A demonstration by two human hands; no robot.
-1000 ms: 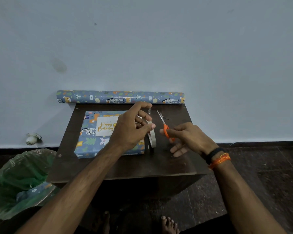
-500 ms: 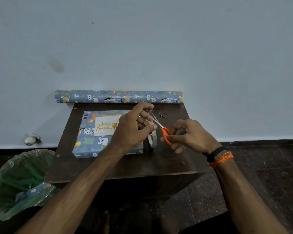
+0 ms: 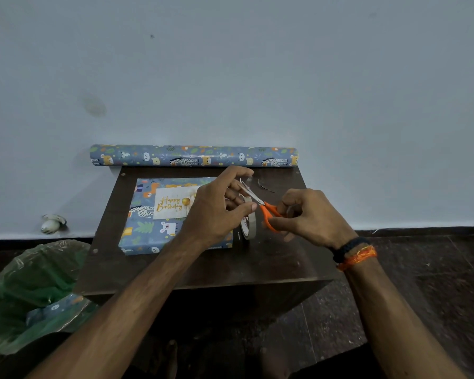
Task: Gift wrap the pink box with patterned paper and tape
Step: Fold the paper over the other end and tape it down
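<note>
The box (image 3: 159, 214), wrapped in blue animal-patterned paper with a "Happy Birthday" card on top, lies on the left of the small dark table (image 3: 257, 263). My left hand (image 3: 216, 212) is above its right edge, pinching a strip of clear tape pulled up from the tape roll (image 3: 249, 224), which stands on edge beside the box. My right hand (image 3: 309, 217) grips orange-handled scissors (image 3: 260, 205) with the blades pointing up-left at the strip by my left fingers.
A roll of the same patterned paper (image 3: 193, 155) lies along the table's back edge against the wall. A green bag (image 3: 30, 294) with paper scraps sits on the floor at left. A small scrap (image 3: 266, 186) lies at the back right of the table.
My right hand has brought the scissors left and tilted the blades toward the tape strip by my left fingers. The left hand has stayed where it was.
</note>
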